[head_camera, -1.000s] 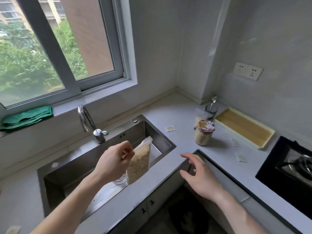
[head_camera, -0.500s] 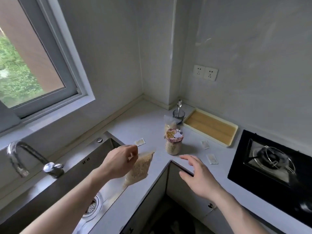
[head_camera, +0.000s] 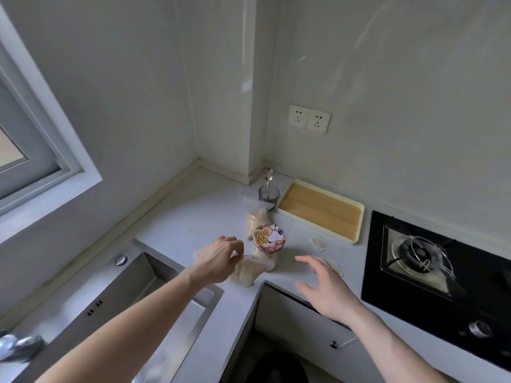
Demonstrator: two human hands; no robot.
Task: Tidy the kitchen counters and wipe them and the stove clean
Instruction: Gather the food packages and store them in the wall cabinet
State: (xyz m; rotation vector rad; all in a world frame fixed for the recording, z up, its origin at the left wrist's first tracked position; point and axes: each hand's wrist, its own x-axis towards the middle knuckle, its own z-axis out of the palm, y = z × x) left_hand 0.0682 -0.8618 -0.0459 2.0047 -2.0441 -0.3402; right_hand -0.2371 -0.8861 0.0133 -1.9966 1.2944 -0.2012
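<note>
My left hand [head_camera: 219,258] holds a clear bag of pale grains [head_camera: 249,273] by its top, low over the grey counter [head_camera: 193,217] beside a jar with a cartoon lid [head_camera: 268,239]. Whether the bag rests on the counter I cannot tell. A second grain bag [head_camera: 255,218] stands behind the jar. My right hand [head_camera: 325,288] hovers open over the counter's inner corner, right of the bag, fingers spread and holding nothing. The black gas stove [head_camera: 431,272] lies at the right.
A yellow tray [head_camera: 320,210] sits against the back wall, with a glass holding a spoon [head_camera: 268,193] to its left. Small white sachets [head_camera: 319,243] lie on the counter near the stove. The steel sink [head_camera: 132,294] is at the left, its tap [head_camera: 19,346] at the lower left.
My left hand carried the grain bag from over the sink rightward to the counter beside the jar. The view swung right, away from the window. My right hand stayed open near the corner.
</note>
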